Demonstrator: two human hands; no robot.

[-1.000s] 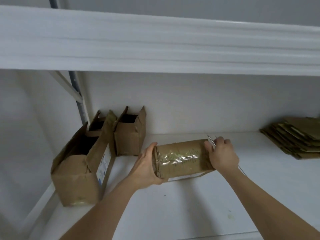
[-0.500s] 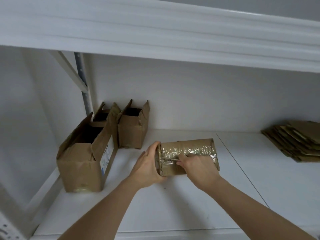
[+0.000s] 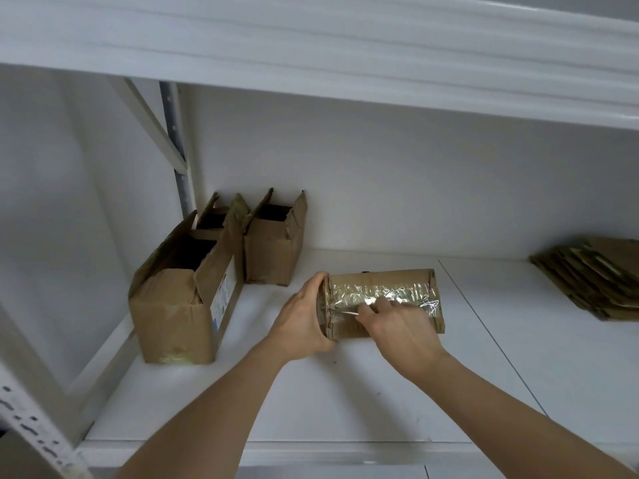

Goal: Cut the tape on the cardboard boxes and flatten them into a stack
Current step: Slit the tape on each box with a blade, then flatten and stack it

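Box [image 3: 383, 299] with shiny tape [image 3: 383, 296] is being kept lying on the shelf [image 3: 345, 402], right of the open boxes [image 3: 193, 288]. Its left end is being gripped by the left hand [image 3: 300, 328], fingers wrapped round. A thin blade [image 3: 344, 314] is being pinched against the tape by the right hand [image 3: 403, 331], wrist bent down.

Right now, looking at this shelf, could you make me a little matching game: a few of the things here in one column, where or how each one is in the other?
Things:
1. taped box
2. large open box
3. flattened stack
4. small open box

Places or states:
A. far right of the shelf
B. held between both hands
C. against the back wall, flaps up
D. front left, label on its side

Pairs: 1-B, 2-D, 3-A, 4-C
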